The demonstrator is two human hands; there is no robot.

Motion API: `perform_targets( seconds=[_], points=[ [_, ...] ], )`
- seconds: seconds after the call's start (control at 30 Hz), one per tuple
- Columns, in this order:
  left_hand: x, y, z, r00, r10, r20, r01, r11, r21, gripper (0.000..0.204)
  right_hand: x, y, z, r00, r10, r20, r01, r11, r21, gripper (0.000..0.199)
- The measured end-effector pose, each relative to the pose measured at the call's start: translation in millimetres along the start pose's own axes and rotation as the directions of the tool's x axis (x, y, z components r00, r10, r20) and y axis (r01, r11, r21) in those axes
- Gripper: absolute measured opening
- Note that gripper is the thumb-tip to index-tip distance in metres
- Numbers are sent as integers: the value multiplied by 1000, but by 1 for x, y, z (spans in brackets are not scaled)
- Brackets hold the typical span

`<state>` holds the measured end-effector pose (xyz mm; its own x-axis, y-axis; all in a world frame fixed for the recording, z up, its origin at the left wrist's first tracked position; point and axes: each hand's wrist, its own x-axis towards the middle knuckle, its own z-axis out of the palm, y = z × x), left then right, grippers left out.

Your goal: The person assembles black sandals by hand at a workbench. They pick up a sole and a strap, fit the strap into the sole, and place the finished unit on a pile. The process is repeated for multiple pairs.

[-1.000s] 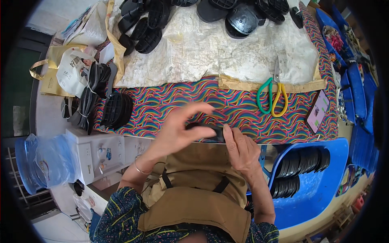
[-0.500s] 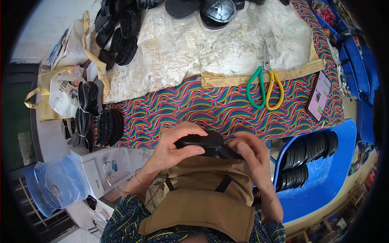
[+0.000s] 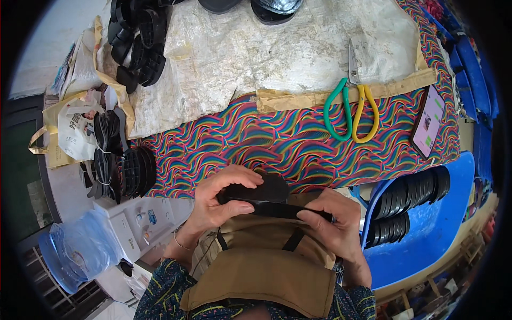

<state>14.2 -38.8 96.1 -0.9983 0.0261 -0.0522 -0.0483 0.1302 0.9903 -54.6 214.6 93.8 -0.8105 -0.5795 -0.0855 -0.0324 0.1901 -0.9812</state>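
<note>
My left hand (image 3: 220,196) grips a black shoe sole (image 3: 269,186) near the table's front edge, its thumb below and fingers curled over the far side. A narrow black strip (image 3: 277,209) runs along the sole's near side toward the right. The strip's right end is pinched between the thumb and fingers of my right hand (image 3: 337,213). Whether strip and sole are joined is hard to see. Both hands are above my brown apron (image 3: 261,277), just in front of the patterned tablecloth (image 3: 224,141).
Scissors (image 3: 352,74) with green and yellow handles lie beyond my right hand, with a phone (image 3: 428,122) farther right. A blue basin (image 3: 421,256) holds rows of black soles (image 3: 410,194). Bundled black strips (image 3: 109,136) stand at left; more black soles (image 3: 152,32) lie on whitish sheeting (image 3: 213,58).
My right hand has come down and closed on the strip's right end. My left hand has shifted slightly left with the sole, whose upper face now shows more. The whole view has shifted a little.
</note>
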Motion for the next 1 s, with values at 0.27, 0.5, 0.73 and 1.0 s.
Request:
perform_targets(
  seconds=[0.27,0.5,0.73,1.0],
  points=[
    [2,-2,5,996,-72,-47,68,994,-88,38,9,18,5,966,256,36,-258,948,189,12],
    [5,-7,5,998,-54,-19,49,982,-184,40,15,22,9,962,271,36,-273,946,176,12],
    [10,-3,5,994,-95,55,101,988,-114,49,24,23,5,937,330,115,-346,919,187,14],
    [37,36,-13,866,16,500,-345,742,575,46,27,30,5,957,260,130,-288,912,291,11]
  ],
)
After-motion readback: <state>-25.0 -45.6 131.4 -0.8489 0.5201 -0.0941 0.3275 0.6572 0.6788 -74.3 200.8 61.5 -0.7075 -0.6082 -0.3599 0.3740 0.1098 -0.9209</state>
